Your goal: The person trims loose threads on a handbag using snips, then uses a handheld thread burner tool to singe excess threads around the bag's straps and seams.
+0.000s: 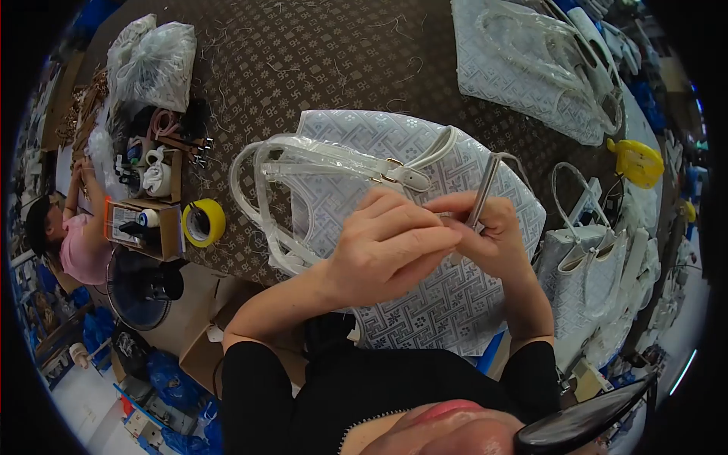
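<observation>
Fiddly fingertip work over a patterned bag [444, 322]

Our left hand [390, 239] is bunched narrow — can't tell if it's holding anything. The bag's on the surface [265, 80], below both hands. Our right hand [499, 239] has a slim metallic tool [485, 189] — we'd keep fingertips close, grip light.
</observation>
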Tool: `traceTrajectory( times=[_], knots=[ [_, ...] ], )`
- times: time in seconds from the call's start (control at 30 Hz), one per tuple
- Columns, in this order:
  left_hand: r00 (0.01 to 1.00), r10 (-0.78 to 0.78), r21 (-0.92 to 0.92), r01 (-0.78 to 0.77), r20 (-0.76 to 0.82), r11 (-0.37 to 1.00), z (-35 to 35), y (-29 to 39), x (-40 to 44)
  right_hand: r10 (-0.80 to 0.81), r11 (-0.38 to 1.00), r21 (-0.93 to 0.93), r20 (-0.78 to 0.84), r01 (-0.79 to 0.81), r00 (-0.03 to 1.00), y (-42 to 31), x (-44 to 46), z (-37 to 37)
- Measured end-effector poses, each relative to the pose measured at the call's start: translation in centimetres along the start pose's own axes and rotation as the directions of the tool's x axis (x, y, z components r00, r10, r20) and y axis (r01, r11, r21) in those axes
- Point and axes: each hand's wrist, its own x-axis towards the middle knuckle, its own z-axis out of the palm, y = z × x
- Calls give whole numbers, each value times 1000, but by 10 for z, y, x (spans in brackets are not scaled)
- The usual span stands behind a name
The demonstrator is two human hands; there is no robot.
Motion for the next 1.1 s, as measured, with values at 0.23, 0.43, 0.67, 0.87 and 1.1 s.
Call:
traceTrajectory(
  times=[0.23, 0.43, 0.67, 0.87, 1.1],
  knots=[
    [411, -871, -519, 824, 269, 229, -36, -38, -34, 98, 894, 448, -155, -19, 983, -6, -4, -37],
    [633, -774, -716, 526, -31, 459, -23, -42, -12, 275, 958, 129, -179, -254, 945, -20, 13, -14],
    [986, -36, 117, 55, -165, 992, -20, -18, 34, 193, 981, 50, -225, -187, 955, -27, 7, 4],
    [994, 60, 105, -51, -86, 993, -16, -17, 46, -15, 1000, -23, -514, 4, 857, -3, -8, 2],
    [781, -473, -421, 620, 407, 662, -33, -49, 31, -179, 970, 85, -396, 230, 901, -15, -1, -11]
  ],
)
